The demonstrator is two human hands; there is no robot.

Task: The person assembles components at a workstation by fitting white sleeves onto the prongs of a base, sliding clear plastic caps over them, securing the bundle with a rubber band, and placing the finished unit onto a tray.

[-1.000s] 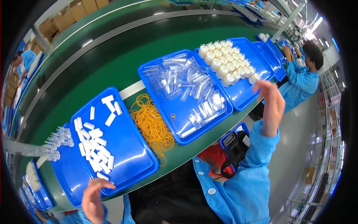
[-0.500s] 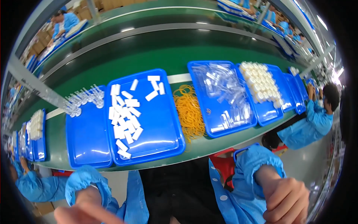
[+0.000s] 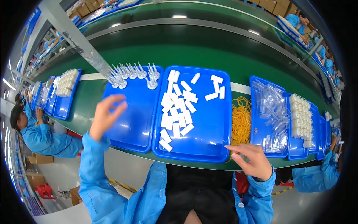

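My left hand (image 3: 106, 115) is raised over the front left part of a blue tray (image 3: 128, 130). Its fingers are curved and apart, with nothing visible in them. Clear plastic pieces with upright stems (image 3: 152, 79) stand along that tray's far edge. My right hand (image 3: 253, 159) is at the front right corner of the neighbouring blue tray (image 3: 209, 138). Thumb and index finger are stretched out and spread, holding nothing I can see. Loose white rectangular pieces (image 3: 174, 108) lie in this second tray. Yellow rubber bands (image 3: 241, 121) are heaped just beyond the right hand.
Right of the bands stand trays of clear plastic tubes (image 3: 274, 108) and white cylindrical pieces (image 3: 300, 117). A tray of white pieces (image 3: 66, 84) is further left. A metal post (image 3: 80, 46) rises behind the left tray. Co-workers in blue (image 3: 39, 136) sit at both sides.
Both hands have come up from below the table edge to the trays. The right fist has opened. The view has turned left, so the trays appear further right.
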